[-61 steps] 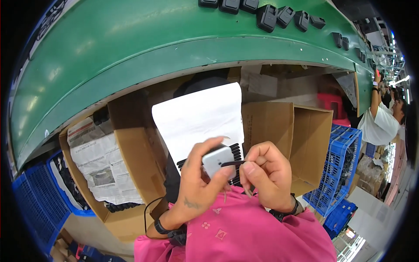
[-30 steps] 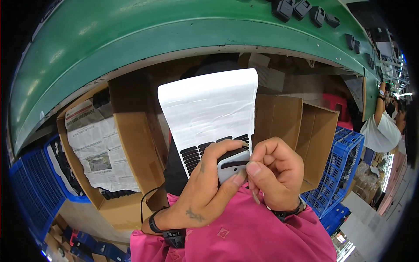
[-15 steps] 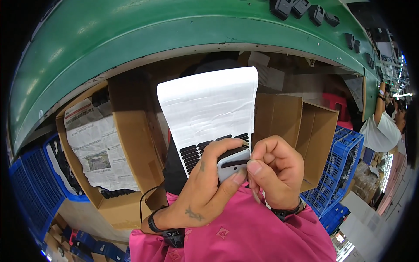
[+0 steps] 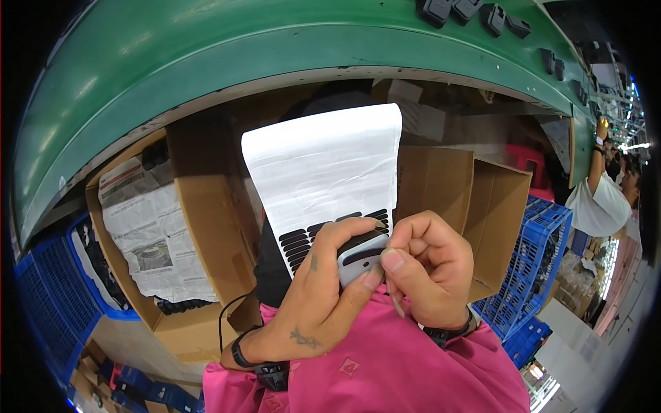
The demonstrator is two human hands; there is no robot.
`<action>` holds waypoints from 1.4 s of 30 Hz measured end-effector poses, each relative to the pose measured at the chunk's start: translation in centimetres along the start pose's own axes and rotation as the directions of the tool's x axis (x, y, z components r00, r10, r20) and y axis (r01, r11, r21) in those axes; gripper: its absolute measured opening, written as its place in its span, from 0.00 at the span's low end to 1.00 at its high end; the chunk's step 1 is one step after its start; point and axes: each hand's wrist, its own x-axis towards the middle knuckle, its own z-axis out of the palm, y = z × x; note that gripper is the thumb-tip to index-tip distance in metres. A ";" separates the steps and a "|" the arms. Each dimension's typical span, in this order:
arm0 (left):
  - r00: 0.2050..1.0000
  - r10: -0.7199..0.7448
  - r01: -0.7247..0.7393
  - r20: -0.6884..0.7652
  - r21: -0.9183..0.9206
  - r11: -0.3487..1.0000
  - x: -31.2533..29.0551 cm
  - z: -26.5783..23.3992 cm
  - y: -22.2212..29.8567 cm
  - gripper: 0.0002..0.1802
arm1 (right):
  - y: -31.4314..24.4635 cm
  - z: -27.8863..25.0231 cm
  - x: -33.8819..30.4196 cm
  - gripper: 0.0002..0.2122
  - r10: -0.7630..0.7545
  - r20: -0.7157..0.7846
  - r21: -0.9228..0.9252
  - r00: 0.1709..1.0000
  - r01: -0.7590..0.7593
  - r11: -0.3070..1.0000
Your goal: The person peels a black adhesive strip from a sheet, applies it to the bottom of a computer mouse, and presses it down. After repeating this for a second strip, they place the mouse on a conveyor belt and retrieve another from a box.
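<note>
The left hand (image 4: 323,286) is closed around a small white device (image 4: 358,258) with a rounded body, thumb pressed against its lower right corner and fingers curled over its top edge. A dark oval sticker (image 4: 363,254) lies across the face of the device. The right hand (image 4: 427,272) is closed too, its thumb tip and bent forefinger pinched at the right end of that sticker, touching the device; both hands meet there, just above the person's pink garment (image 4: 385,365).

Behind the hands, and partly hidden by the left hand's fingers, a long white backing sheet (image 4: 323,165) stands up in front of the person. Its upper part is bare and wrinkled, while its lower part carries rows of dark oval stickers (image 4: 299,242) of the same kind. Whether the left hand also pins the sheet cannot be made out.

A dark band circles each wrist, and a thin black cable (image 4: 227,313) curves past the left wrist.

Beyond the sheet, open cardboard boxes stand under the edge of a green conveyor belt (image 4: 206,62): the box on the left (image 4: 206,227) is lined with newspaper (image 4: 148,220), and another box (image 4: 496,213) sits to the right. Blue plastic crates (image 4: 537,255) flank them on both sides. Small black parts (image 4: 468,10) ride along the far side of the belt. At the far right, another person in a white shirt (image 4: 599,199) raises an arm.
</note>
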 end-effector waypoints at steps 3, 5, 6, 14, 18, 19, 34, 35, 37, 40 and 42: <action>0.999 0.048 -0.047 -0.008 0.048 0.998 0.1 0.0 0.0 0.25 | 0.1 0.2 0.0 0.04 -0.022 -0.029 -0.020 0.999 0.021 1.000; 0.999 0.035 -0.034 -0.012 0.043 0.998 0.0 0.0 -0.1 0.25 | 0.4 0.2 -0.1 0.04 -0.029 -0.039 -0.037 0.999 0.027 0.999; 0.999 0.035 -0.035 -0.011 0.043 0.998 0.0 0.1 -0.1 0.25 | 0.4 0.3 -0.1 0.04 -0.035 -0.047 -0.054 0.998 0.033 0.998; 1.000 -0.002 0.004 -0.030 0.044 0.999 0.0 0.1 0.0 0.25 | 0.8 0.5 0.2 0.04 -0.065 -0.045 -0.102 0.997 0.060 0.993; 0.999 0.004 -0.002 -0.040 0.057 0.998 0.0 0.1 -0.1 0.25 | 0.7 1.0 0.2 0.04 -0.045 -0.099 -0.062 0.994 0.039 0.997; 0.999 0.010 -0.007 -0.045 0.064 0.998 0.0 0.1 -0.1 0.25 | 0.7 1.0 0.2 0.04 -0.045 -0.099 -0.063 0.994 0.039 0.997; 0.991 -0.047 0.054 -0.124 0.046 0.997 0.2 -0.2 -1.6 0.24 | 2.0 0.5 2.1 0.05 -0.076 -0.129 -0.170 0.989 0.053 0.984; 0.986 -0.110 0.103 -0.125 -0.058 0.993 0.3 -0.3 -2.0 0.24 | 2.0 -0.2 2.3 0.05 -0.011 -0.156 -0.170 0.988 -0.016 0.985; 0.979 -0.165 0.145 -0.122 -0.159 0.977 0.5 -0.4 -2.1 0.24 | 2.5 -0.8 2.5 0.06 0.047 -0.180 -0.171 0.983 -0.078 0.982; 0.984 -0.169 0.135 -0.057 -0.375 0.917 0.6 -0.8 -1.8 0.24 | 3.6 -1.5 1.7 0.09 -0.032 0.038 -0.307 0.999 0.042 0.951; 0.991 -0.080 0.041 -0.104 -0.334 0.942 0.3 -0.6 -2.8 0.24 | 4.3 -1.3 1.5 0.08 -0.111 0.168 -0.347 0.980 0.164 0.923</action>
